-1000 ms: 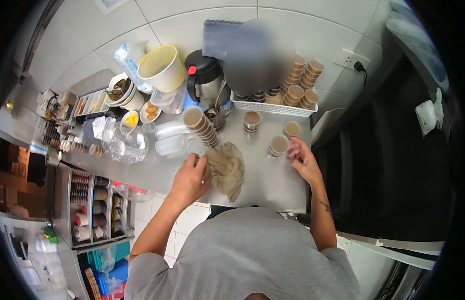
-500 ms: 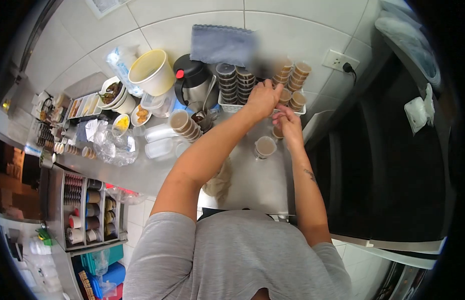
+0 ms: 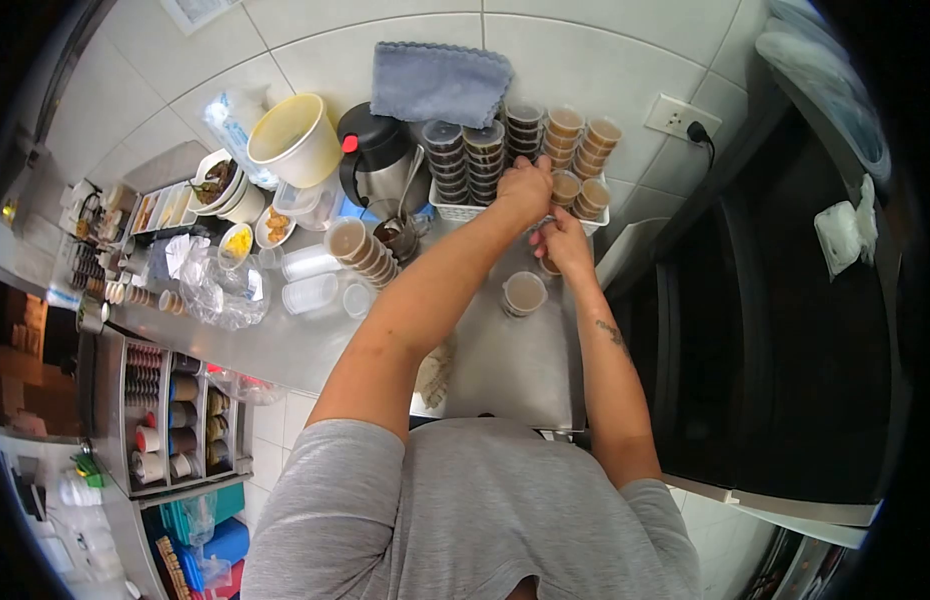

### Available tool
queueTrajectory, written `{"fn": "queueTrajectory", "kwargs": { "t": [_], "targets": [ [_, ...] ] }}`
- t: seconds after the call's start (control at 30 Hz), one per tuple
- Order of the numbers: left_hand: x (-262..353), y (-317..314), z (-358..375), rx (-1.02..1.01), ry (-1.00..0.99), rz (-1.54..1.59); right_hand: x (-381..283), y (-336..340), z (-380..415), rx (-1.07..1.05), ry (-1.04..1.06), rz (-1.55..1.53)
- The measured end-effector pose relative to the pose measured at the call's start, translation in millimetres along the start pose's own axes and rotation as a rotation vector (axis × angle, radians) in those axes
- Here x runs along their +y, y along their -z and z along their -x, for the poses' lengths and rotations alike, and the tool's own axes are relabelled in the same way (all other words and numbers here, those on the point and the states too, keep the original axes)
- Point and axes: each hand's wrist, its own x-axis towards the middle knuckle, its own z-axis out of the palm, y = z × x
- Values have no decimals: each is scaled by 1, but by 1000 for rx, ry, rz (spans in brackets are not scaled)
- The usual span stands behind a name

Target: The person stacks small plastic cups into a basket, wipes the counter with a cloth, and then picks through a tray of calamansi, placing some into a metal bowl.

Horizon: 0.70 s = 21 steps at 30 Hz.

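Note:
My left hand (image 3: 525, 190) reaches to the white basket (image 3: 455, 212), among stacks of lidded cups. Its fingers are bent at the stacks, and what they hold, if anything, is hidden. Dark-filled cups (image 3: 445, 160) stand at the basket's left, tan-filled cups (image 3: 590, 155) at its right. My right hand (image 3: 565, 245) is just in front of the basket, fingers curled near a small cup (image 3: 550, 266) partly hidden under it. A lidded cup (image 3: 525, 293) sits on the steel counter (image 3: 505, 365) nearer to me.
Left of my arms are a leaning cup stack (image 3: 360, 250), clear containers (image 3: 310, 293), a thermos jug (image 3: 380, 160), a yellow-rimmed tub (image 3: 295, 140) and a plastic bag (image 3: 220, 290). A cloth (image 3: 440, 85) hangs behind. A dark rack (image 3: 765, 350) borders the right.
The view has shifted slightly. A dark blurred shape above the basket is gone, and a dark-filled cup stack now shows there behind my left hand. My right hand stays near the basket's front.

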Motion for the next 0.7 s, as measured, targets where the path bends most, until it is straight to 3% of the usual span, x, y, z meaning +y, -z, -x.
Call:
{"fn": "queueTrajectory", "kwargs": {
  "t": [0.33, 0.7],
  "targets": [
    [-8, -11, -4, 51, -57, -4, -5, 2, 1, 8, -13, 13],
    [1, 38, -7, -177, -110, -48, 7, 0, -6, 19, 9, 179]
  ]
}}
